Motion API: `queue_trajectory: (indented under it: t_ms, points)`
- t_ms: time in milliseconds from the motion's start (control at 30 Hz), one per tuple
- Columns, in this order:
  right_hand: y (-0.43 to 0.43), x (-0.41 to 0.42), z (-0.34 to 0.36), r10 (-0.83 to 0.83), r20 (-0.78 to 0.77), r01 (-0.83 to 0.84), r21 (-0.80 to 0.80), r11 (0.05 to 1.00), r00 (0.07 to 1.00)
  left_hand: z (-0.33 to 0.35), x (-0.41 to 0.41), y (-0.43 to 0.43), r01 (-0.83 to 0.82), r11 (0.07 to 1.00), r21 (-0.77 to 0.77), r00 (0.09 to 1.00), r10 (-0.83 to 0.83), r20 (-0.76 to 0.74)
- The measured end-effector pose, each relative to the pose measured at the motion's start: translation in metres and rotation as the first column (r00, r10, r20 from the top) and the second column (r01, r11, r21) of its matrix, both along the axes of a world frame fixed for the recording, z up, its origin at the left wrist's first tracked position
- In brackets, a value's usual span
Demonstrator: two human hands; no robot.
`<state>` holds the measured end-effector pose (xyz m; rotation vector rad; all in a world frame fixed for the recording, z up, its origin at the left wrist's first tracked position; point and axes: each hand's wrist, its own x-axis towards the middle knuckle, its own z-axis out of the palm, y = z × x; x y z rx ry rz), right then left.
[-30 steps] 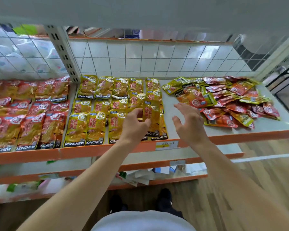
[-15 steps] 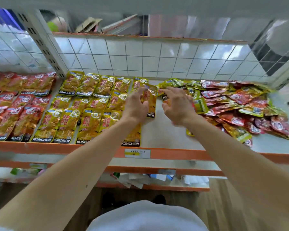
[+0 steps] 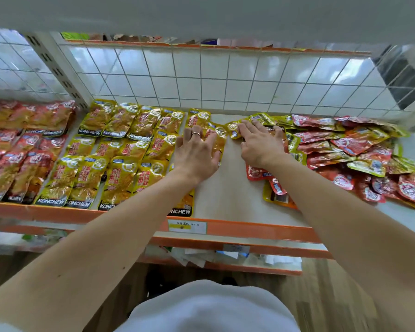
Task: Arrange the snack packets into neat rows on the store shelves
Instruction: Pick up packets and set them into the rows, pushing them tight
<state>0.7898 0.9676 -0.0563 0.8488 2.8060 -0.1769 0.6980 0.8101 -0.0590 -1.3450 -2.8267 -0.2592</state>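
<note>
Atop crinkly, glossy yellow foil packets [image 3: 219, 140], two flat, released hands: left hand [image 3: 197, 153], right hand [image 3: 261, 144].

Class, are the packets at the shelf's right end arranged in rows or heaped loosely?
Heaped loosely: the mixed packets overlap at odd angles.

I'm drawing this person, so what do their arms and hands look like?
Left arm and right arm are bare, with no sleeves, gloves or watch showing. The left hand wears a thin ring on one finger; the right hand shows none. A pale top shows below.
</note>
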Motion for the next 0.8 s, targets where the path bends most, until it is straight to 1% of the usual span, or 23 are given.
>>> queue_trajectory:
  t_ms: [133,300,333,400,467,500,567,633,700,800]
  points:
    - [0.006,0.017,-0.003,-0.021,-0.016,0.022,0.033,0.999,1.000,-0.001,-0.004,0.010,0.035,0.996,-0.077,0.999,-0.036,-0.009]
    - [0.006,0.023,-0.003,-0.040,-0.054,0.043,0.058,0.997,0.998,0.000,-0.008,0.022,0.037,0.990,-0.139,0.999,-0.036,0.006]
    - [0.004,0.022,-0.003,-0.056,-0.074,0.060,0.050,0.997,0.996,0.001,-0.009,0.021,0.046,0.990,-0.131,0.999,-0.046,0.008]
    - [-0.002,0.021,-0.001,-0.091,-0.165,0.096,0.018,0.995,0.982,0.003,-0.015,0.016,0.039,0.997,-0.059,0.999,-0.037,0.025]
    - [-0.012,0.019,0.000,-0.066,-0.265,0.070,0.004,0.998,0.962,0.002,-0.028,0.007,0.020,1.000,0.003,0.998,-0.020,0.054]
    - [-0.018,0.016,0.001,-0.027,-0.283,0.029,0.003,1.000,0.959,0.001,-0.036,0.002,0.030,1.000,0.003,0.997,-0.030,0.069]
    - [-0.030,0.009,0.000,0.058,-0.265,-0.062,-0.008,0.998,0.962,-0.001,-0.048,-0.007,0.082,0.995,-0.053,0.992,-0.077,0.099]
    - [-0.041,0.000,-0.003,0.115,-0.225,-0.120,-0.006,0.993,0.967,-0.003,-0.054,-0.013,0.128,0.984,-0.127,0.988,-0.115,0.104]
    - [-0.046,-0.007,-0.006,0.120,-0.194,-0.125,-0.013,0.992,0.974,-0.003,-0.055,-0.015,0.143,0.976,-0.167,0.987,-0.128,0.094]
    - [-0.044,-0.016,-0.006,0.084,-0.165,-0.094,-0.053,0.994,0.983,-0.003,-0.054,-0.016,0.139,0.970,-0.199,0.989,-0.127,0.069]
